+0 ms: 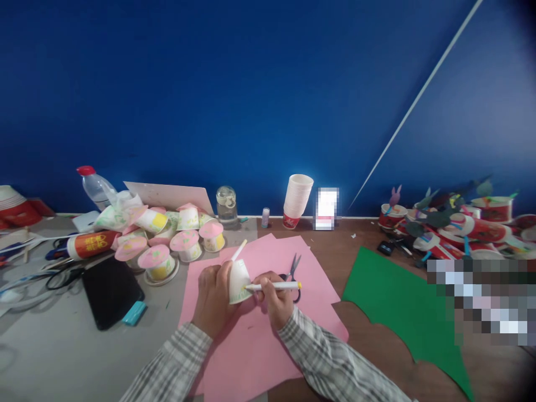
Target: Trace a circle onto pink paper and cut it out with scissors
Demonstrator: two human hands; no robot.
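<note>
My left hand point(214, 296) is wrapped around a white paper cup point(238, 273), which lies tilted over pink paper point(259, 357). Green and yellow marks show near the cup's rim. Between the fingers of my right hand point(274, 298) is a marker point(278, 286) with a white barrel and a yellow end; its tip meets the cup's side. Behind that hand lies a pair of scissors point(294, 268), partly hidden. A thin white stick point(239, 249) pokes out beyond the cup, and I cannot tell whether it is attached.
Paper cup houses with pink tops point(186, 240) crowd the left. Near them lie a black tablet-like slab point(111, 293) and a turquoise block point(134, 313). A cup stack point(298, 198) stands at the back. Green paper point(402, 307) and decorated red cups point(481, 229) are right.
</note>
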